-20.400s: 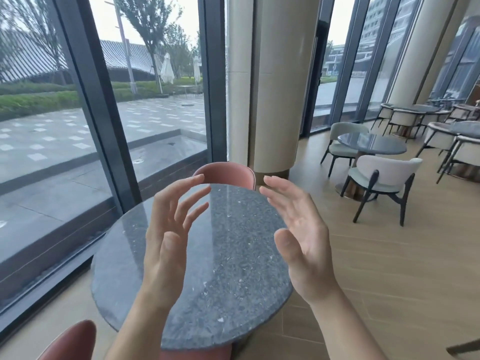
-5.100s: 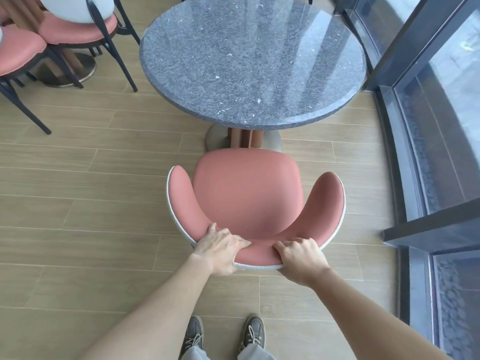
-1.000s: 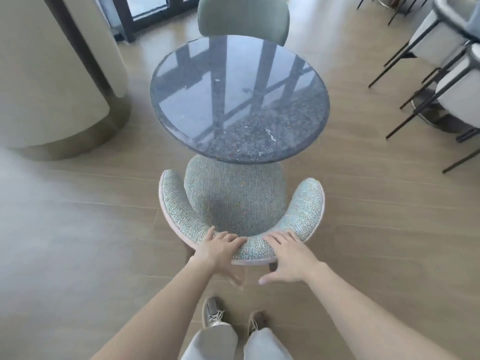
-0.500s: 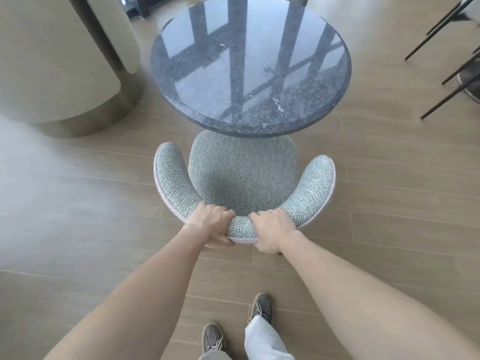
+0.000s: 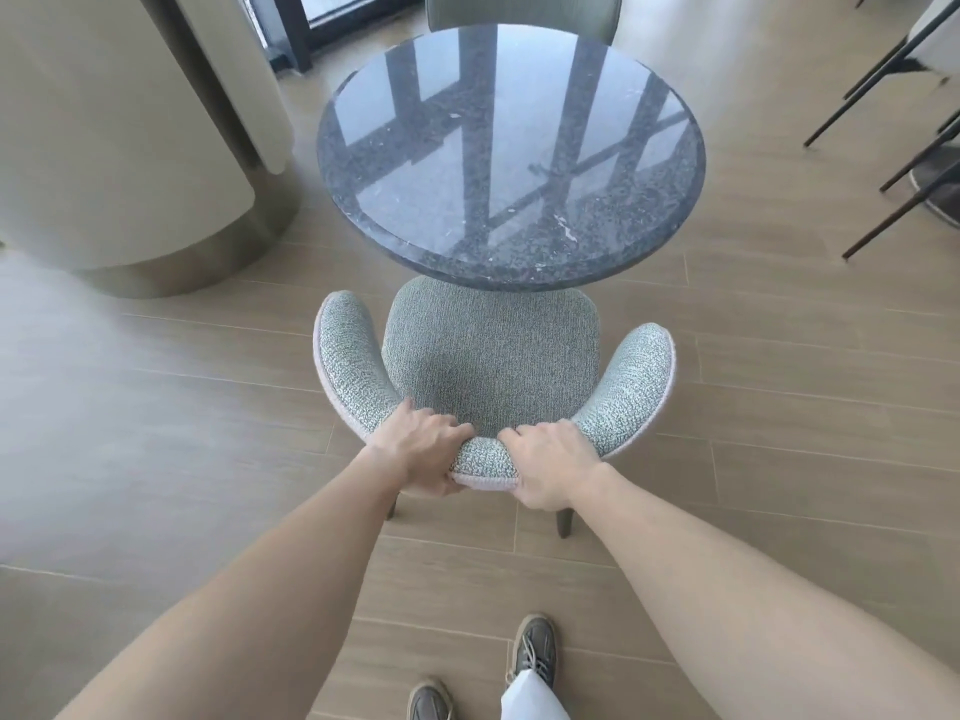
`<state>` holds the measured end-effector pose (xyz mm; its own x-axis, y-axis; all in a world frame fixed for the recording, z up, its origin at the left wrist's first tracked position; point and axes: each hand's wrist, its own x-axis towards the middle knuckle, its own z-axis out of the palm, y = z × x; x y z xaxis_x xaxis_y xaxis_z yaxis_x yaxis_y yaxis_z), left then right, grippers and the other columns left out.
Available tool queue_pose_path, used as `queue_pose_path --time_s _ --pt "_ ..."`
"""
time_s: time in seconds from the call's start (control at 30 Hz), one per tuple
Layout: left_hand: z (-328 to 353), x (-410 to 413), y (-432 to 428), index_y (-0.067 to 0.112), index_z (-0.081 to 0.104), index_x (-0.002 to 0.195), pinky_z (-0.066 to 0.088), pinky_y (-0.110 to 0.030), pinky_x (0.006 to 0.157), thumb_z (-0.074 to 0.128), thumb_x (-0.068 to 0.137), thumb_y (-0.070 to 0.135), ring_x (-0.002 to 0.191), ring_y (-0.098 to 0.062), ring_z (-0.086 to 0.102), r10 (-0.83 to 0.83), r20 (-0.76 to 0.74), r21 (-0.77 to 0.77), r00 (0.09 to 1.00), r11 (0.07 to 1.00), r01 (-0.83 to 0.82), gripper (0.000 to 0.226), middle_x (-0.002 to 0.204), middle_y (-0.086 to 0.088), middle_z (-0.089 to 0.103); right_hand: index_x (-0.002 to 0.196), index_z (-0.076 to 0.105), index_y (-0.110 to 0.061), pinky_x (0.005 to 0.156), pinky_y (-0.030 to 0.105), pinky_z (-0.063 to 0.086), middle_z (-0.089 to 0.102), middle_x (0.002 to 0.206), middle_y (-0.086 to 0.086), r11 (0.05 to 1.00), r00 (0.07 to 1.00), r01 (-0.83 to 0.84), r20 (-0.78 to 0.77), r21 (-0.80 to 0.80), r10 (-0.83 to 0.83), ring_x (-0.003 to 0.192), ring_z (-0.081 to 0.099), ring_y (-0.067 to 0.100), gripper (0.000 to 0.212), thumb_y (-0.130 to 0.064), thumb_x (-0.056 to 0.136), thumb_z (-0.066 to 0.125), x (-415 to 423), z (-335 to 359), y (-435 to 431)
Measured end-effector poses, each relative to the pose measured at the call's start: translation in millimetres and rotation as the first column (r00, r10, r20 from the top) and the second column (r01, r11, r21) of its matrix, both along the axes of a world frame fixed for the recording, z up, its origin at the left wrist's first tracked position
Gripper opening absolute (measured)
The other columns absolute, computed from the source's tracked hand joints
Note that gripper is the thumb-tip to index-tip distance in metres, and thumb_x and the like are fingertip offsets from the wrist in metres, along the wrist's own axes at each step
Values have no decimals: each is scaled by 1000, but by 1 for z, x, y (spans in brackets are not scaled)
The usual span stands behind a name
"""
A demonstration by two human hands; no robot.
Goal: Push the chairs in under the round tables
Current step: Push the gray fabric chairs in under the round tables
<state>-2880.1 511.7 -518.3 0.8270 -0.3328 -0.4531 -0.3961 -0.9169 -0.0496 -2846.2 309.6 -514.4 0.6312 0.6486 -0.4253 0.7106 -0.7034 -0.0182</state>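
Both hands gripping chair (image 5: 493,356) backrest top, left hand (image 5: 415,449) and right hand (image 5: 550,459) curling over padded rim; seat front just tucking under round table (image 5: 511,153); chair looking light, upholstery soft, grippy; backrest top seeming best hold

one round table (image 5: 511,158), one near chair (image 5: 493,356) and one far chair (image 5: 522,13), one left hand (image 5: 415,449), one right hand (image 5: 550,465), two shoes (image 5: 428,703) (image 5: 532,648).

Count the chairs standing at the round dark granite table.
2: a speckled grey-green fabric armchair at its near edge; a plain green chair, mostly hidden, at its far edge.
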Motion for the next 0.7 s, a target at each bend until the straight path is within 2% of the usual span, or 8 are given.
queue_pose_path --time_s 0.27,0.43,0.53,0.63,0.7 --pt "1 -26 -7 27 57 139 43 -54 114 65 90 69 119 -26 69 83 -50 -61 995 994 -86 65 126 4 72 132 58 -16 101 46 54 73 125 7 999 999 34 -14 -10 -34 115 73 34 46 -35 92 71 -24 0 -1" --pt "4 -82 -19 22 59 133 45 -53 109 67 89 67 122 -31 66 42 -93 -55 995 997 -47 64 128 -1 70 131 58 -12 99 46 53 73 121 9 1000 1000 5 -26 -27 -5 113 73 34 47 -36 93 70 -83 0 -14" --pt "3 -116 -28 18 56 134 45 -54 110 66 91 66 124 -34 63 2 -124 -52 992 999 -9 65 132 -7 67 135 56 -12 104 48 52 72 124 9 999 999 13 -36 -52 -15 114 71 33 50 -35 92 72 -122 -4 -25" --pt "-4 -141 -32 17 52 137 42 -56 114 64 92 66 127 -34 60 -9 -117 -70 993 998 1 68 136 -10 64 139 54 -13 116 53 45 70 130 9 997 998 40 -53 -62 -44 120 69 32 56 -33 91 74 -146 -8 -31" --pt "-6 -147 -32 17 49 141 38 -58 117 64 93 65 130 -35 58 -7 -123 -79 992 997 -3 69 140 -11 62 141 54 -12 118 54 43 70 132 9 997 997 49 -64 -58 -53 123 69 31 58 -32 91 75 -151 -9 -33"
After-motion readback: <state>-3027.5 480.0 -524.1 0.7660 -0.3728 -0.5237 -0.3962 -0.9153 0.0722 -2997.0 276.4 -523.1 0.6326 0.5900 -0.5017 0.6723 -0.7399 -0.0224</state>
